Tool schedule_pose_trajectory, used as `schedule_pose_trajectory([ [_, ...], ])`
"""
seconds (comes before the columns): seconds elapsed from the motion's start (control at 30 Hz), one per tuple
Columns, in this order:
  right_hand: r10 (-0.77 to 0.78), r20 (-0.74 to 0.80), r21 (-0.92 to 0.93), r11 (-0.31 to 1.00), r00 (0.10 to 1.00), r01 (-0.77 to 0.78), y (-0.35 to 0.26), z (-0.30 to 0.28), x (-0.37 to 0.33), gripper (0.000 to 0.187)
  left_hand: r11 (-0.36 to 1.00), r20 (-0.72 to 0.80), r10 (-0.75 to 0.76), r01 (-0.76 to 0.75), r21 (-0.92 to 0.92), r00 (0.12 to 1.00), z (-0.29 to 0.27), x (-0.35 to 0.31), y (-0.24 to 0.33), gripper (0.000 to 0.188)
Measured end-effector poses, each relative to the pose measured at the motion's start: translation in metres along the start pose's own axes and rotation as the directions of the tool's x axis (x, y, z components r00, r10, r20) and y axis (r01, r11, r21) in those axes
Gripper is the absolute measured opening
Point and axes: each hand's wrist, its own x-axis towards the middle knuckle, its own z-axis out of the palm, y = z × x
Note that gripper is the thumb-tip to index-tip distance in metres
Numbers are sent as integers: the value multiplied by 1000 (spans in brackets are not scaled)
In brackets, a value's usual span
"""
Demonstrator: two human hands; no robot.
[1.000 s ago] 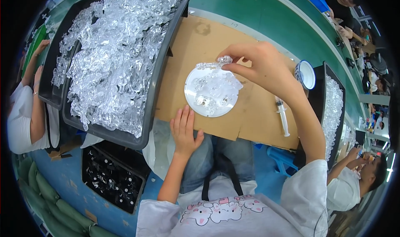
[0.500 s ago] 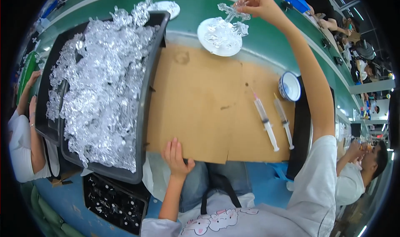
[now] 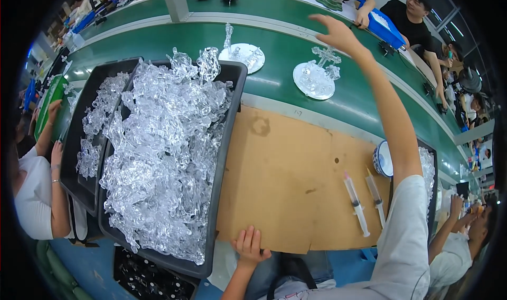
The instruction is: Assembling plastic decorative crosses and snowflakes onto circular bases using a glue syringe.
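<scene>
My right hand (image 3: 339, 35) is stretched out over the green bench, fingers apart and a little blurred, with nothing in them. Just below it stands a white round disc (image 3: 317, 91) carrying clear plastic pieces, with a clear cross-shaped piece (image 3: 326, 55) upright at its far side. My left hand (image 3: 252, 246) lies with fingers extended on the near edge of the brown cardboard sheet (image 3: 280, 168). Two syringes, one with a pink tip (image 3: 356, 205) and one with a yellowish tip (image 3: 375, 198), rest on the cardboard's right side.
A black crate (image 3: 226, 163) heaped with clear plastic pieces (image 3: 163, 157) stands at left. Behind it sits another white disc (image 3: 245, 62) with clear pieces. A blue-and-white bowl (image 3: 383, 158) is near my right arm. Co-workers sit left, right and across the green bench (image 3: 280, 46).
My right hand has let go of the clear cross-shaped piece and moved up and away from the disc. My left hand stays at the cardboard edge. The view has shifted, showing more bench.
</scene>
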Motion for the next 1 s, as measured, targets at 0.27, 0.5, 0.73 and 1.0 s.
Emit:
schedule_pose_trajectory([
  [0.27,-359,80,-348,864,930,364,-150,68,96,32,998,-30,-55,54,-38,998,0,3,6,56],
  [0.5,-393,329,-260,836,859,483,-127,-28,61,14,995,69,-31,37,-92,997,-7,7,-1,53],
  [0.73,-291,300,89,957,908,277,-178,-97,-53,24,926,124,-147,181,-332,981,-23,26,5,47],
  [1.0,-204,535,221,971,820,97,-265,-110,-119,28,832,155,-259,302,-465,953,-52,44,14,48],
])
